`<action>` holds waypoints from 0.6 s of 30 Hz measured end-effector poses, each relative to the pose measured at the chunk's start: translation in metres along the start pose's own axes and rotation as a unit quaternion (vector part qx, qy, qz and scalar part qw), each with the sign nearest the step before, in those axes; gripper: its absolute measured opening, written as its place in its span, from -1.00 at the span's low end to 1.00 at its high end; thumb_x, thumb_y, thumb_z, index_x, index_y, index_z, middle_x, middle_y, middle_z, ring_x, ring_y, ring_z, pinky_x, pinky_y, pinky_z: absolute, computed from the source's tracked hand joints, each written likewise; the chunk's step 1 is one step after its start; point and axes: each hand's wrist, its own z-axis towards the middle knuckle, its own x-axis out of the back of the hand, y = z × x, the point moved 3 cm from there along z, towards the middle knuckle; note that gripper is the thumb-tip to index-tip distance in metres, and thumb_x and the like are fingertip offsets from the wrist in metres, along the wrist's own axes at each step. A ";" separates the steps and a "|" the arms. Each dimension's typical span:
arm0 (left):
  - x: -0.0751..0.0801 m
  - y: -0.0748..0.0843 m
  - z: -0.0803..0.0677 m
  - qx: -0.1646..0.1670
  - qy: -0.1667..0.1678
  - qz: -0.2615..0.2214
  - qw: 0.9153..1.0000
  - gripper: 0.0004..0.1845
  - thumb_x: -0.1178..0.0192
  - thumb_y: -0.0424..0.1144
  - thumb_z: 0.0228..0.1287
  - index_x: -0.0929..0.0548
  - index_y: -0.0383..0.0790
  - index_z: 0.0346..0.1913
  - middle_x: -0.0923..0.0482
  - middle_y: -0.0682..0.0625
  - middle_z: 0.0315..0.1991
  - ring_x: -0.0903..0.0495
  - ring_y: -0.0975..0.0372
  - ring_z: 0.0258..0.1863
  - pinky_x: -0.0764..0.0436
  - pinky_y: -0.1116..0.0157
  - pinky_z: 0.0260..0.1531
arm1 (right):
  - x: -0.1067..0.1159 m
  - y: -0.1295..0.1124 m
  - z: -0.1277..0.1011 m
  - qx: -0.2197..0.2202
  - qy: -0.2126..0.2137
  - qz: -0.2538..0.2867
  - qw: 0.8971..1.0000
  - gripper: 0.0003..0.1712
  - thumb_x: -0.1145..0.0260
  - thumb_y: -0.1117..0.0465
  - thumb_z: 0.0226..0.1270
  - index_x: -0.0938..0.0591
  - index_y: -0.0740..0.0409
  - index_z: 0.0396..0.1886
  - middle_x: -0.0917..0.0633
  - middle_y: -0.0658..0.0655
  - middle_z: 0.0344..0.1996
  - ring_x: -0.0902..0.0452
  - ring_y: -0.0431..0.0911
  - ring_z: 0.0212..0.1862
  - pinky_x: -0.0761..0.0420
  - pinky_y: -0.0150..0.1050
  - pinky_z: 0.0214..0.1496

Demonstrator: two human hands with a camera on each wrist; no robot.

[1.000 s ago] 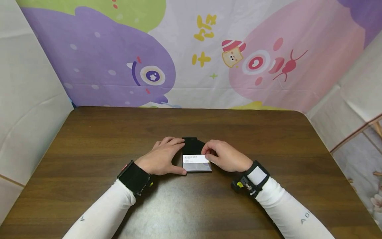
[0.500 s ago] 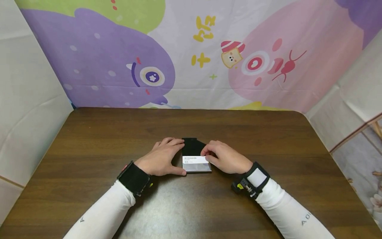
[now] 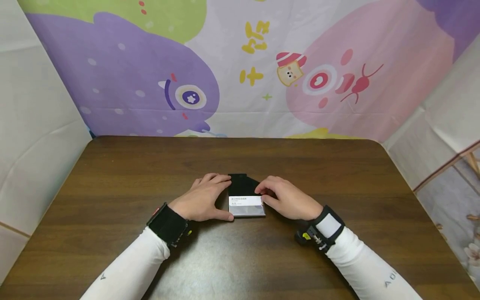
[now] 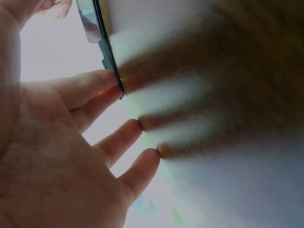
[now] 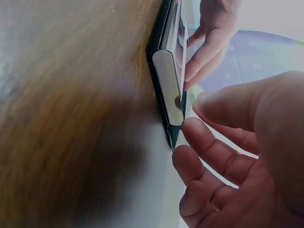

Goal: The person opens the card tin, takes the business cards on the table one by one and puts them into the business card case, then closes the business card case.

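While both hands met at mid-table: they flanked a black card holder point(image 3: 243, 189) lying flat on the wooden table point(image 3: 112, 179).
Left hand point(image 3: 204, 198): fingers nearly straight, tips against the holder's left edge, thumb along its near corner; nothing gripped.
Right hand point(image 3: 286, 199): fingers loosely bent, thumb and fingertips touching the holder's right edge and the card.
Holder's contents: a white-and-grey card point(image 3: 246, 206) sat on its near half, its near part seemingly under a clear pocket; the dark far part lay bare.
Backdrop point(image 3: 195, 83): cartoon cloth stood behind.
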 end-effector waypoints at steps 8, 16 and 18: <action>0.000 -0.001 0.001 0.023 0.007 -0.022 0.999 0.09 -0.45 0.38 0.17 -0.43 -0.32 0.55 -0.31 -0.14 0.57 -0.21 -0.08 0.55 -0.24 -0.26 0.42 | 0.003 0.006 -0.006 -0.009 0.017 0.011 1.000 -0.79 -0.36 0.25 0.56 -0.71 0.11 0.10 -0.64 -0.07 -0.15 -0.55 -0.17 -0.13 -0.62 -0.18 -0.05; 0.005 -0.006 0.005 0.039 0.022 -0.036 0.998 -0.02 -0.38 0.27 0.34 -0.39 -0.38 0.56 -0.36 -0.25 0.52 -0.31 -0.14 0.51 -0.31 -0.28 0.39 | 0.006 0.006 -0.011 -0.036 0.019 0.030 0.999 -0.80 -0.36 0.25 0.55 -0.71 0.11 0.09 -0.66 -0.08 -0.24 -0.56 -0.16 -0.21 -0.62 -0.21 -0.13; 0.008 -0.006 0.006 0.040 0.025 -0.044 0.998 -0.07 -0.36 0.21 0.40 -0.38 -0.39 0.56 -0.37 -0.27 0.51 -0.31 -0.16 0.51 -0.31 -0.28 0.40 | 0.007 0.007 -0.012 -0.042 0.020 0.032 0.998 -0.79 -0.36 0.25 0.54 -0.71 0.11 0.09 -0.66 -0.09 -0.26 -0.56 -0.16 -0.22 -0.62 -0.21 -0.15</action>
